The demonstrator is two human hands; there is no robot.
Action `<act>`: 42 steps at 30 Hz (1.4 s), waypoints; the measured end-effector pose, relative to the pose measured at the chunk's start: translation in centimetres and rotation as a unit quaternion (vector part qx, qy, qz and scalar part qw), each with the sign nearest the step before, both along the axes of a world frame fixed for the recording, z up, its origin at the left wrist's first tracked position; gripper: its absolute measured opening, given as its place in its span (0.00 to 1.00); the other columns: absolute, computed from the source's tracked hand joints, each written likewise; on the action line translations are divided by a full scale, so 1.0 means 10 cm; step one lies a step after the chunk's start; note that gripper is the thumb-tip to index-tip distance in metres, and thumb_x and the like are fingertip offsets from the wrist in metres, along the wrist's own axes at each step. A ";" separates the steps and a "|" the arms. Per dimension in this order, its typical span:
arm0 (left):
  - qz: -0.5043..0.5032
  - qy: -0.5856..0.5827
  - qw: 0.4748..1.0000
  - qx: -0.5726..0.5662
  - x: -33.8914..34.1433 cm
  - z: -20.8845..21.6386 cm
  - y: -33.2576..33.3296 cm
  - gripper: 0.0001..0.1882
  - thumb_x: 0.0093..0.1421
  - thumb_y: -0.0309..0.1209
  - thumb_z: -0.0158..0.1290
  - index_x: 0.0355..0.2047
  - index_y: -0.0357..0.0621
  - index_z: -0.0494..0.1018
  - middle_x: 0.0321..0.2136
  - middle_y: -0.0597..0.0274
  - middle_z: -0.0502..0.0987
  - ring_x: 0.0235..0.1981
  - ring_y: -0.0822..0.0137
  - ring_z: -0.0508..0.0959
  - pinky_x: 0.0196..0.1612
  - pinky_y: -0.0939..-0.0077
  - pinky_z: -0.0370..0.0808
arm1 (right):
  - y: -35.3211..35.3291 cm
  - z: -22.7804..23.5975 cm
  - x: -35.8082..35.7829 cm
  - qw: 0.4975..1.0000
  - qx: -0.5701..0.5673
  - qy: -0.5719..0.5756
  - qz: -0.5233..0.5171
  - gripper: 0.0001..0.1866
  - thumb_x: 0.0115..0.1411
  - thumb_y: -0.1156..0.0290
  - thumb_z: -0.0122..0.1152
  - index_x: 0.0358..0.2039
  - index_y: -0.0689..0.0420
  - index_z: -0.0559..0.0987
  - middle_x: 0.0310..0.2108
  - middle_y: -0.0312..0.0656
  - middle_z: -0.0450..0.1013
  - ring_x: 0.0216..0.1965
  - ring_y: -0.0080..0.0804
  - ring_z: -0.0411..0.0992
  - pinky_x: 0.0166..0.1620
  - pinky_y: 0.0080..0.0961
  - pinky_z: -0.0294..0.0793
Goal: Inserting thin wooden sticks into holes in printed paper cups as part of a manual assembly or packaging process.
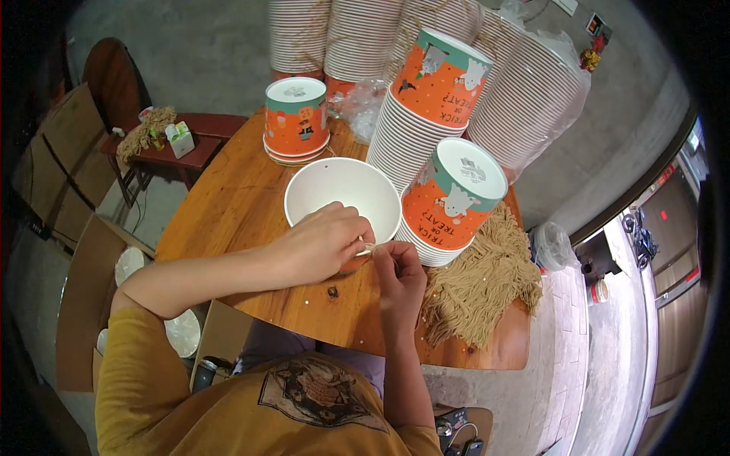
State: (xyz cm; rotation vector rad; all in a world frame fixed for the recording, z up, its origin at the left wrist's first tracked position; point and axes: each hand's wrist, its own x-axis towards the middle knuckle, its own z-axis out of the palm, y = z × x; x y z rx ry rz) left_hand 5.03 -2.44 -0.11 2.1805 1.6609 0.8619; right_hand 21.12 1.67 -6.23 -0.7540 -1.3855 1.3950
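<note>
A white-lined paper bucket [344, 182] lies tipped on the wooden table with its mouth toward me. My left hand [327, 237] reaches across its near rim, fingers closed in a pinch. Beside it my right hand [400, 272] pinches with thumb and forefinger at the same spot. Between the fingertips a short pale cord [368, 248] shows at the rim; most of it is hidden by my fingers. To the right of my right hand lies a heap of tan cords [487, 277].
Upside-down orange-and-green printed buckets stand in stacks close on the right [449, 201] and at the back left [296, 121]. Tall bucket stacks [525, 99], some wrapped in plastic, line the back. A cardboard box [84, 304] is on the floor at left, near a red bench [209, 125].
</note>
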 end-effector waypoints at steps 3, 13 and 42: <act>-0.001 0.001 1.000 -0.012 -0.02 0.02 0.01 0.05 0.60 0.27 0.51 0.33 0.38 0.71 0.33 0.53 0.74 0.41 0.52 0.72 0.45 0.60 0.70 | -0.01 0.01 0.00 1.000 0.002 -0.010 -0.006 0.04 0.64 0.72 0.58 0.33 0.58 0.74 0.25 0.24 0.66 0.25 0.08 0.58 0.28 0.10 0.56; -0.021 -0.008 1.000 0.018 -0.02 0.00 0.02 0.05 0.60 0.26 0.50 0.36 0.39 0.72 0.34 0.54 0.75 0.41 0.52 0.72 0.45 0.61 0.70 | 0.00 -0.01 -0.02 0.992 0.079 -0.085 -0.050 0.04 0.61 0.75 0.61 0.33 0.60 0.75 0.20 0.23 0.64 0.22 0.10 0.57 0.25 0.11 0.58; -0.102 -0.373 0.797 -0.465 -0.35 -0.07 0.46 0.09 0.55 0.24 0.58 0.36 0.38 0.75 0.27 0.72 0.73 0.29 0.81 0.70 0.33 0.86 0.68 | 0.02 0.03 -0.06 0.999 0.033 -0.018 -0.019 0.02 0.64 0.76 0.57 0.33 0.59 0.74 0.25 0.25 0.68 0.25 0.09 0.61 0.29 0.10 0.59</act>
